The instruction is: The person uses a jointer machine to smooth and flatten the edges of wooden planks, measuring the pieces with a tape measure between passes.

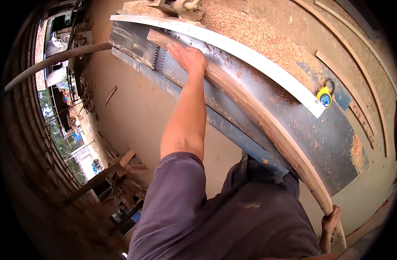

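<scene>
The left hand (187, 56) is pressing palm-down on the far stretch of a long wooden plank (250, 108), fingers together and laid flat over the top face rather than wrapped around it. The arm is reaching out nearly straight from the shoulder, elbow barely bent, the forearm running up the middle of the view from a purple-grey sleeve. The right hand (330, 219) is sitting low at the near end of the same plank, fingers curling over its edge in a grip, with the wrist tucked in close by the person's hip; only part of that hand is showing.

The plank is lying lengthwise on the dark metal table (332, 143) of a woodworking machine, running between the two hands, its far end just past the left fingertips and close to a ridged metal part (159, 60) of the machine. Just beyond the plank a pale metal fence (250, 56) is running parallel to it. A yellow tape measure (324, 95) is resting at the near end of that fence, well apart from either hand. Sawdust (250, 30) is lying thick on the surface beyond the fence, and thin wooden strips (363, 65) are lying farther out. Scrap offcuts (127, 171) are piled on the floor to the person's left.
</scene>
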### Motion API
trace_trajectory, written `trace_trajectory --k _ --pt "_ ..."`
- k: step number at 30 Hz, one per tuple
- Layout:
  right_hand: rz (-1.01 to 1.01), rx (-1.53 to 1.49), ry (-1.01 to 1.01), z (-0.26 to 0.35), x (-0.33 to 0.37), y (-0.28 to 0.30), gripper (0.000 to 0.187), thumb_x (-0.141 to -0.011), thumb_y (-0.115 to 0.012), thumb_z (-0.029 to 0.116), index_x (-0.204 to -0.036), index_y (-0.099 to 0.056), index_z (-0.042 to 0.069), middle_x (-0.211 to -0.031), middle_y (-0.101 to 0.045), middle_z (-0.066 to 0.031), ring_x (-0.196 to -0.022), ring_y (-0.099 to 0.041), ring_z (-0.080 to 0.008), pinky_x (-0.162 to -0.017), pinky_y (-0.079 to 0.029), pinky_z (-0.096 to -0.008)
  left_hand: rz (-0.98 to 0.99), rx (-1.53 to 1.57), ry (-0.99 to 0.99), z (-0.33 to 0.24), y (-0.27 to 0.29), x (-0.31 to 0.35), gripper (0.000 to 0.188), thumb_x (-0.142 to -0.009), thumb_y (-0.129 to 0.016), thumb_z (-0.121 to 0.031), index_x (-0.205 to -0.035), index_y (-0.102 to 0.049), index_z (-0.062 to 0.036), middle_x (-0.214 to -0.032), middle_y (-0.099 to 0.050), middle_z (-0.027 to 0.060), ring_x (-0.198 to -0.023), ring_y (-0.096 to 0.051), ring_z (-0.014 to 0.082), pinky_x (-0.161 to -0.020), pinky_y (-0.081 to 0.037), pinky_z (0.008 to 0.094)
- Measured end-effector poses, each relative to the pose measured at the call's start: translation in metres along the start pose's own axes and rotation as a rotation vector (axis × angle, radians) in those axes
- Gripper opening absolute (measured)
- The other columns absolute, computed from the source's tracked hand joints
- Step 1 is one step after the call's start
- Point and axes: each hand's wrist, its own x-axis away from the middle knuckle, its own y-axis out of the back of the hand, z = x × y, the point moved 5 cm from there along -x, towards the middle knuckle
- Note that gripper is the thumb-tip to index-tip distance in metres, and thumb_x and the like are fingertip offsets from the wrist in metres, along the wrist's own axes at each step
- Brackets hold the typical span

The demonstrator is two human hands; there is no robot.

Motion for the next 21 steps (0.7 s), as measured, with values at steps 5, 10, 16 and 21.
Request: trace_trajectory --k 5,10,16,21 --pt "0.007 0.013 -0.041 0.004 -0.004 0.003 0.039 -0.071 -0.055 -0.002 -0.110 -0.053 -0.001 -0.096 -0.053 -0.0222 -0.092 -0.051 -0.0457 -0.082 -0.043 -0.0524 0.016 0.018 -0.001 0.000 0.002 -0.008 0.058 -0.096 -0.043 -0.010 -0.146 -0.035 0.0174 -0.163 -0.020 0.0314 -0.154 -0.016 0.0423 -0.128 -0.012 0.0452" --pt "-0.018 0.011 -0.054 0.023 -0.008 0.003 0.037 -0.070 -0.054 -0.001 -0.107 -0.054 0.001 -0.095 -0.054 -0.0212 -0.092 -0.052 -0.0445 -0.082 -0.043 -0.0514 0.016 0.048 -0.014 -0.002 -0.005 -0.027 0.059 -0.095 -0.044 -0.010 -0.147 -0.034 0.0179 -0.163 -0.019 0.0318 -0.154 -0.015 0.0429 -0.128 -0.011 0.0453" --pt "-0.024 -0.012 0.005 0.034 -0.014 0.007 0.038 -0.069 -0.053 -0.002 -0.106 -0.054 0.001 -0.093 -0.055 -0.0206 -0.089 -0.051 -0.0448 -0.080 -0.042 -0.0519 -0.017 0.064 -0.043 0.009 -0.009 -0.038 0.059 -0.095 -0.045 -0.010 -0.147 -0.033 0.0165 -0.162 -0.018 0.0343 -0.153 -0.014 0.0453 -0.128 -0.011 0.0453" --pt "-0.039 0.002 -0.005 0.004 0.003 0.004 0.041 -0.067 -0.053 -0.006 -0.107 -0.052 0.001 -0.094 -0.053 -0.0211 -0.091 -0.050 -0.0451 -0.081 -0.042 -0.0521 -0.004 0.062 -0.032 -0.002 -0.007 -0.003 0.060 -0.095 -0.045 -0.010 -0.147 -0.031 0.0174 -0.163 -0.015 0.0347 -0.154 -0.010 0.0451 -0.128 -0.008 0.0452"
